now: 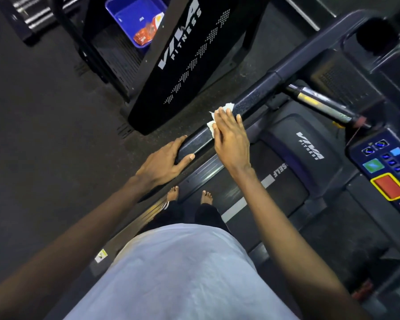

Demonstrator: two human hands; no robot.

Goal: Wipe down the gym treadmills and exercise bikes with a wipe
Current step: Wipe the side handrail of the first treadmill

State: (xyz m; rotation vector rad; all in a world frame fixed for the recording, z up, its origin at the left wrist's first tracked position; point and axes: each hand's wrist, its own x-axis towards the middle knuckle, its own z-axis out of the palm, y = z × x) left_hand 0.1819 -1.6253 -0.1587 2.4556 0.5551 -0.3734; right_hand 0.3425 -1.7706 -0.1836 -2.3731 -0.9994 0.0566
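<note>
The right hand, fingers straight and together, presses the wipe on the treadmill's left rail while the left hand's fingers curl round the rail's near end; the task seems early, with the console and the next machine likely left.

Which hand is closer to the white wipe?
Right. The right hand presses flat on the wipe on the handrail; the left hand grips the handrail's end, short of it.
</note>
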